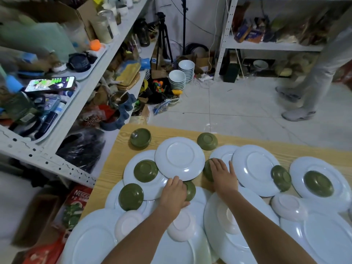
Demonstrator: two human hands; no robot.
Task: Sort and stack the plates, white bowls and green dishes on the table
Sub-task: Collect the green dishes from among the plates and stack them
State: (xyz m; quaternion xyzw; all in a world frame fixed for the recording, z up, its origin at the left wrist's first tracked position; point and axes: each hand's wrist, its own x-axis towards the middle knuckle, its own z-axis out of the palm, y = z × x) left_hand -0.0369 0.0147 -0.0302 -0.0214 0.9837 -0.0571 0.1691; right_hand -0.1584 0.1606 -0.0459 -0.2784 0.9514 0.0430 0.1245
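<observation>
Step in hand: gathering green dishes; each of your hands is down on one at mid-table [114, 161].

Left to right: a small green stack [140, 138] stands at the far left corner, and loose green dishes lie upturned on overlapping plates [180, 156]. Your left hand [174, 194] cups the left green dish [191, 189], fingers curled over its top. Your right hand [223, 177] lies over the right green dish [207, 169]; you cannot tell whether it grips or only rests. White bowls [129, 224] sit inverted along the near edge. The next move likely calls for lifting each dish clear of the plate rims and nesting them on the far-left stack. Both held dishes are half hidden by your hands, the near plates are cut off by the frame, and the stack count is unreadable.
</observation>
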